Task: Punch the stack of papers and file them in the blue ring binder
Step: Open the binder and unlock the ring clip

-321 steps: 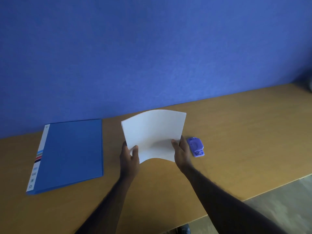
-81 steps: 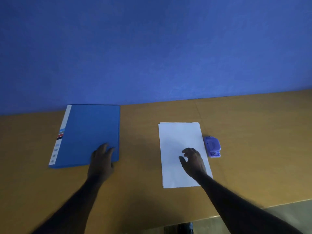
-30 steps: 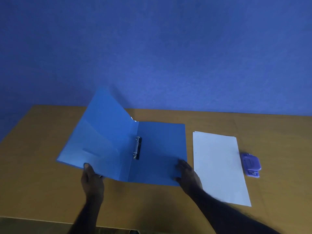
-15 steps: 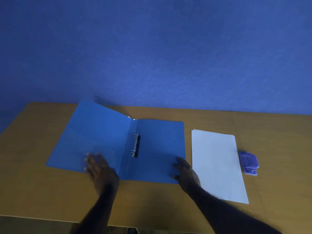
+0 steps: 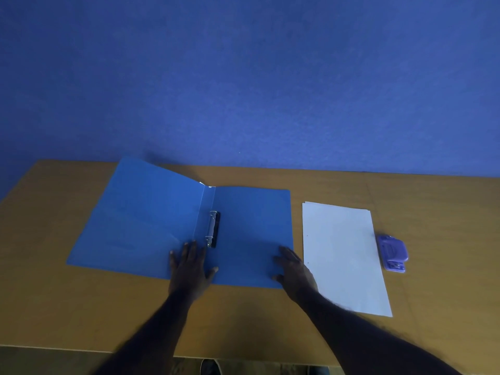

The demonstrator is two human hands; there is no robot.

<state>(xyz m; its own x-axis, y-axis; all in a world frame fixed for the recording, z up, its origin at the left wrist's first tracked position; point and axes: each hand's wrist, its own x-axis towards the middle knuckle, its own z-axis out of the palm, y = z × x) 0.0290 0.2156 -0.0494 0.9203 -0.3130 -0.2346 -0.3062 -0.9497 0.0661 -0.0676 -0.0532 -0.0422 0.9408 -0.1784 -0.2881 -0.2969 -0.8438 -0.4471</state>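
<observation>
Blue ring binder (image 5: 251,226) lies open under left hand (image 5: 189,269) and right hand (image 5: 293,269).

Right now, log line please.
binder open | left hand flat by rings | right hand on its right edge | papers beside binder | punch right of papers

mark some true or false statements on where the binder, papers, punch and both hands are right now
1. The blue ring binder lies open on the table. True.
2. The stack of papers sits on the binder's rings. False: it lies on the table to the binder's right, apart from it.
3. The purple hole punch lies right of the papers. True.
4. The left hand grips the punch. False: it presses flat on the binder, just below the ring mechanism.
5. The right hand rests on the binder's right cover, near its outer edge. True.
</observation>
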